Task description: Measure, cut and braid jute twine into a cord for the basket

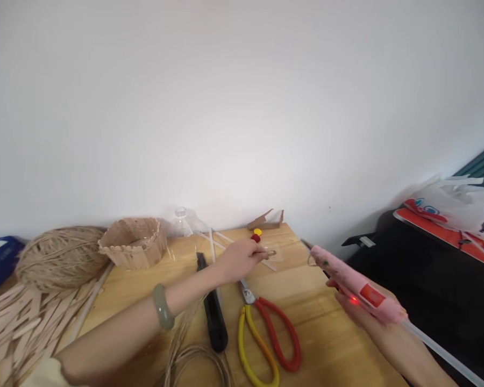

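Stretching beneath and around the left hand [237, 262] is a wooden table [326, 333]. A ball of twine [60, 258] sits well to that hand's left, a craft-stick basket [139, 258] nearer. The right hand [363, 320] is wrapped around a pink glue gun [347, 277], to the right of the left hand and apart from it. Scissors [248, 295] reach toward the left palm, a black knife [213, 317] passing beneath its wrist. A small tan loop [271, 251] lies at the left fingertips [261, 255], which are together; whether they pinch it, I cannot tell.
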A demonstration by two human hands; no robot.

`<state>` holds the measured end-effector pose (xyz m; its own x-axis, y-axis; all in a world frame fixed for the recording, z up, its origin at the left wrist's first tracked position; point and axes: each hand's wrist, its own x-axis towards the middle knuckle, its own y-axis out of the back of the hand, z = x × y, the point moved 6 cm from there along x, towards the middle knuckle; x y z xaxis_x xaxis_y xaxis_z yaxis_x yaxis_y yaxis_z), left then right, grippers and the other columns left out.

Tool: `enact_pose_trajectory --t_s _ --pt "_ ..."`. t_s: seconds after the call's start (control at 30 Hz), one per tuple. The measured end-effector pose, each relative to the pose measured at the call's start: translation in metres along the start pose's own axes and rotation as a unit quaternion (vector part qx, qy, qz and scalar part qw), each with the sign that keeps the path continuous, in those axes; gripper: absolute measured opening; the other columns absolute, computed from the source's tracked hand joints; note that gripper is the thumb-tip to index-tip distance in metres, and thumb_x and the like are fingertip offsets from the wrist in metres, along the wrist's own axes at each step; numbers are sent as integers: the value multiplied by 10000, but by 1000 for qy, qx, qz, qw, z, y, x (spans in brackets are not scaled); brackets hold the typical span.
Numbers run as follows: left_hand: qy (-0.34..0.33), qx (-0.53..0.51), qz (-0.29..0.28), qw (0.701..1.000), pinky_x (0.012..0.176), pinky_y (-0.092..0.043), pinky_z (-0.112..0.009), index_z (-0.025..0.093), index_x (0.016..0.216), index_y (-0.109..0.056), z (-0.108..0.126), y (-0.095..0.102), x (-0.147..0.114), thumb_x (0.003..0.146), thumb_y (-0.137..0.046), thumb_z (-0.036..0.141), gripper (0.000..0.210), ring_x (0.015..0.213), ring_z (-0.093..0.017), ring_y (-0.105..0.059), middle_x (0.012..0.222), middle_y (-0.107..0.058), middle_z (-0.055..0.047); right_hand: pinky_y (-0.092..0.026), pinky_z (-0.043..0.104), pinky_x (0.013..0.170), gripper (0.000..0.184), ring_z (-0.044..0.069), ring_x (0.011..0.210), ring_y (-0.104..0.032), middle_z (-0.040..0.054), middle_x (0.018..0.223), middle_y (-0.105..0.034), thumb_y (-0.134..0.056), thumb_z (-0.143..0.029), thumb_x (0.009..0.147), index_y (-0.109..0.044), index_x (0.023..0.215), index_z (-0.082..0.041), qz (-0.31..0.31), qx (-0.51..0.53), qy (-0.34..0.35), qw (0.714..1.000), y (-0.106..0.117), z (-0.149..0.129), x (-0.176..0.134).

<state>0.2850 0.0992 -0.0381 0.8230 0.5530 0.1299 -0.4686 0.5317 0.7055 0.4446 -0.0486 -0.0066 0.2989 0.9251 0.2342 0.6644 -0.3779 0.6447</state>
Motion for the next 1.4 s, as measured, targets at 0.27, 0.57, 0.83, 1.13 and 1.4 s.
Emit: enact_pose_trajectory --t_s 0.27,0.57,0.83,1.13,1.4 --pt "60 -170 6 984 589 -340 -225 138 758 -660 -3 6 -25 804 -435 352 313 650 -135 -483 662 -590 -4 -531 341 740 380 295 997 -571 50 1087 -619 -531 -322 761 -599 1129 -256 -55 89 -1 995 -32 -31 -24" --pt "155 -375 58 912 576 -341 -227 131 788 -660 -2 10 -38 746 -542 303 213 655 -126 -523 764 -665 -36 -543 260 548 328 253 783 -648 34 878 -688 -545 -261 720 -659 1028 -267 -29 95 -39 994 -33 -18 -28" --pt "164 -436 74 882 632 -396 -230 132 721 -610 1 11 -41 711 -593 212 83 645 -119 -567 634 -644 -11 -540 314 754 354 229 973 -594 25 1075 -627 -470 -279 764 -621 1085 -273 -69 129 -28 989 -49 -16 -13" --pt "129 -428 81 891 691 -440 -247 127 715 -617 7 15 -42 688 -611 190 69 700 -146 -611 682 -662 -29 -542 304 758 360 251 1039 -557 15 1176 -566 -532 -283 738 -618 1088 -280 -92 158 -38 982 -47 -17 -18" --pt "120 -414 84 898 679 -450 -248 130 713 -611 8 17 -42 690 -607 175 51 699 -148 -614 685 -659 -28 -456 356 913 354 249 1119 -494 35 1149 -581 -400 -317 821 -625 1086 -249 -80 190 -53 977 -47 -18 -23"
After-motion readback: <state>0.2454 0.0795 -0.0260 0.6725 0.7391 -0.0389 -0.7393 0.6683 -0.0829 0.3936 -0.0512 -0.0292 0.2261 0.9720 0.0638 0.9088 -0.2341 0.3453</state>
